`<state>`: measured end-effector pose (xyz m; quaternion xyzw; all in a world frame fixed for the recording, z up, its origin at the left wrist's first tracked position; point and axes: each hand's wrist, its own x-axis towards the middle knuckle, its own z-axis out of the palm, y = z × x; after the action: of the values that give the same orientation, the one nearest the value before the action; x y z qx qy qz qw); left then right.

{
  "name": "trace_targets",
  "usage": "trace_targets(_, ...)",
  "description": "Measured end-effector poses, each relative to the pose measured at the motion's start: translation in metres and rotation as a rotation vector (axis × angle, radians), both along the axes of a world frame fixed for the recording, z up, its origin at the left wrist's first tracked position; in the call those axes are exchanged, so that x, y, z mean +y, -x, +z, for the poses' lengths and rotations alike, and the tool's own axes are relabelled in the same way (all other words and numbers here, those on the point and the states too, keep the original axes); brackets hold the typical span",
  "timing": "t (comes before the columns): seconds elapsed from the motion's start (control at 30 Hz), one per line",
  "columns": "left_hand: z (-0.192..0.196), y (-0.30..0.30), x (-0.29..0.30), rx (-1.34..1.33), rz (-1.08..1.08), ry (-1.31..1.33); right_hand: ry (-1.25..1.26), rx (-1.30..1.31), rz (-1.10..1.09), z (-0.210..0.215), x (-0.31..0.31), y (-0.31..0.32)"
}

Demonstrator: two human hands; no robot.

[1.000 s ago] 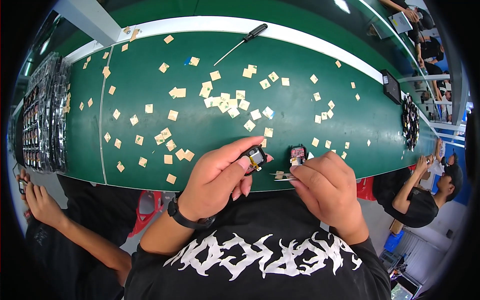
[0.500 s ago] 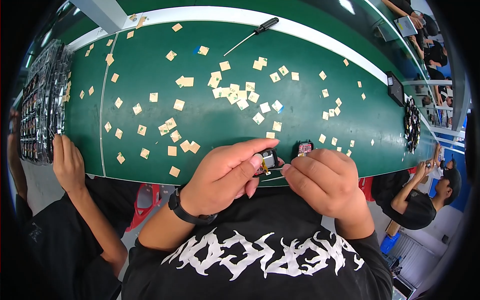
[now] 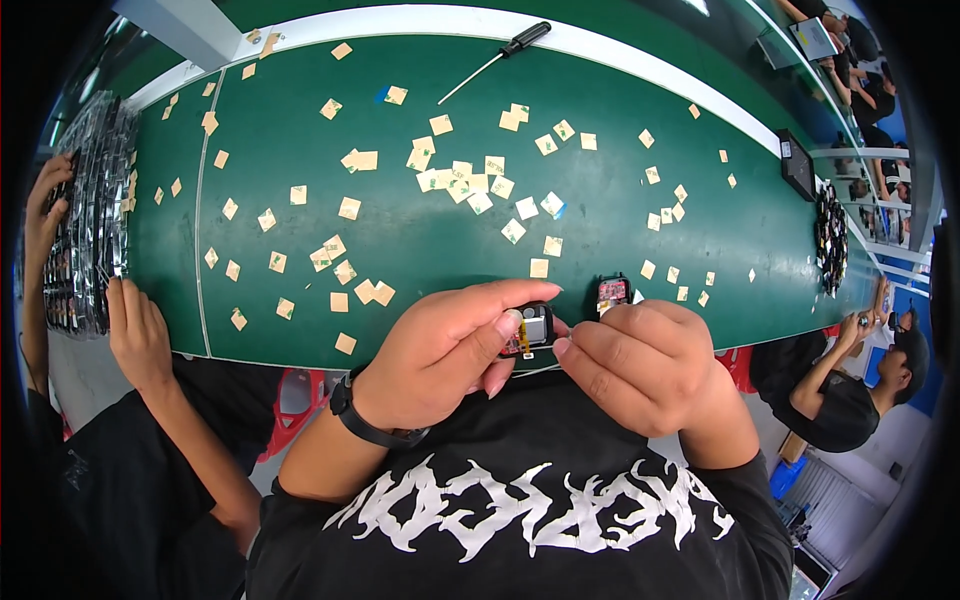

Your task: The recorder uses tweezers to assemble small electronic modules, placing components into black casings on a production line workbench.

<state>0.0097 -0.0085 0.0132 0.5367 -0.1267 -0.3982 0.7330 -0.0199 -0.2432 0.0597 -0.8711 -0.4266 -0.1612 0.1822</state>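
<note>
My left hand (image 3: 425, 345), a black band on its wrist, is closed around a small black-cased electronic device (image 3: 537, 324). The device's inside faces up, showing a grey rectangular part, red circuit board and a yellow flex strip. Close to its right side, my right hand (image 3: 640, 365) pinches a thin metal tool that looks like tweezers; the fingers hide most of it. Just beyond the right fingers sits a second small open device (image 3: 613, 291) with a red circuit board. Whether those fingers touch it, I cannot tell.
Many small beige square stickers (image 3: 349, 208) are scattered over the green table (image 3: 420, 250). A black screwdriver (image 3: 523, 39) lies at the far edge. Stacked clear trays (image 3: 92, 215) stand at left, beside a co-worker's hand (image 3: 140, 335). A black box (image 3: 795, 165) and dark parts (image 3: 830, 240) sit at right.
My view has shifted slightly. My right fingertips have moved a little closer to the held device, and less of the metal tool shows. At left, another hand has risen onto the trays.
</note>
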Motion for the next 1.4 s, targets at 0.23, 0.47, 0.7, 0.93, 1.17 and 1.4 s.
trace_targets(0.23, 0.0, 0.001, 0.0, -0.019, 0.007, -0.005, -0.015, -0.013, 0.053, -0.003, -0.001, 0.001)
trace_targets(0.47, 0.003, 0.002, -0.001, -0.063, -0.018, -0.024, 0.002, -0.073, 0.11, -0.008, -0.004, 0.007)
trace_targets(0.7, -0.005, 0.002, -0.001, -0.009, -0.002, 0.059, 0.082, -0.021, -0.014, 0.004, 0.001, 0.014)
trace_targets(0.93, 0.001, 0.001, -0.001, 0.058, 0.021, 0.034, 0.022, -0.03, -0.055, -0.002, 0.004, 0.014)
trace_targets(1.17, -0.001, 0.0, -0.005, 0.158, 0.07, 0.069, -0.055, 0.129, 0.125, -0.004, 0.011, 0.026)
trace_targets(1.4, 0.002, 0.004, 0.001, 0.19, 0.071, 0.055, -0.111, 0.061, -0.108, 0.003, -0.013, 0.021)
